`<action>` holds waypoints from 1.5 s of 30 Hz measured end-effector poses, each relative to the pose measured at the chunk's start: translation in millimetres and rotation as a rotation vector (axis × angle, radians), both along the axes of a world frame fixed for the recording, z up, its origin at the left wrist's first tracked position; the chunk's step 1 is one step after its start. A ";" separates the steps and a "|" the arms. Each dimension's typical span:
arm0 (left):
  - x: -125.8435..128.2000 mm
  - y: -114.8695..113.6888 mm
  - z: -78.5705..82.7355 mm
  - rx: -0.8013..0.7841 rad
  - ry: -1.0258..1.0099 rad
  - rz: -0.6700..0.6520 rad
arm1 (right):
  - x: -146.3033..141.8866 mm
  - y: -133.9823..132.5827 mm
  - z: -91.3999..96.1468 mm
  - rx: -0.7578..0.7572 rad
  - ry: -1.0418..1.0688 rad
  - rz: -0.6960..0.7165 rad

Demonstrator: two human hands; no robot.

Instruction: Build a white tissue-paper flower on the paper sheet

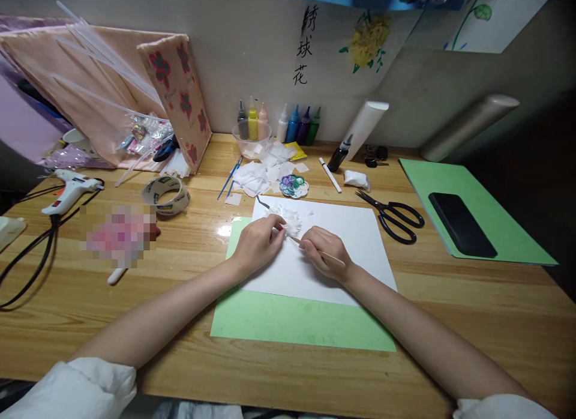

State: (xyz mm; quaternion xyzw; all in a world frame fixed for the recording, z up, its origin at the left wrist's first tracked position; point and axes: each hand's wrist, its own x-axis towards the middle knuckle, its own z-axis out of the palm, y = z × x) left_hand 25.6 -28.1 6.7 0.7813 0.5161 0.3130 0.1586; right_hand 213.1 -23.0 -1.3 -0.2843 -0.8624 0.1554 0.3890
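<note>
A cluster of crumpled white tissue paper [291, 221] lies on a white sheet [360, 245], which rests over a green sheet [306, 320]. My left hand [261, 239] is at the cluster's left edge, its thumb and forefinger closed on the tissue paper. My right hand [324, 251] grips a thin wooden stick [332, 258] like a pen, with the tip pointing at the lower edge of the cluster. A short dark line [262, 201] shows near the sheet's top left corner. Behind the sheet are loose tissue squares [256, 176] and a small palette with paint [294, 186].
Black scissors [391, 215] lie to the right, near a black phone [463, 224] on green card [508, 233]. On the left are a tape roll [165, 195] and a glue gun [67, 191] with its cable. Several paint bottles [293, 126] stand along the wall.
</note>
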 end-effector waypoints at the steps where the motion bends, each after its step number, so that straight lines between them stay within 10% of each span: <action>1: -0.1 0.1 0.0 -0.004 -0.003 0.000 | 0.0 0.0 -0.1 0.003 -0.010 0.008; 33: -3.7 0.4 1.9 -0.085 -0.197 0.146 | -7.5 2.8 0.5 -0.029 -0.089 -0.066; 39: -26.8 19.7 4.4 0.011 -0.244 0.326 | -5.8 0.5 1.1 -0.043 -0.045 -0.067; 45: -63.9 48.7 3.1 -0.001 0.213 0.647 | 1.4 -3.3 -1.6 0.022 0.077 0.027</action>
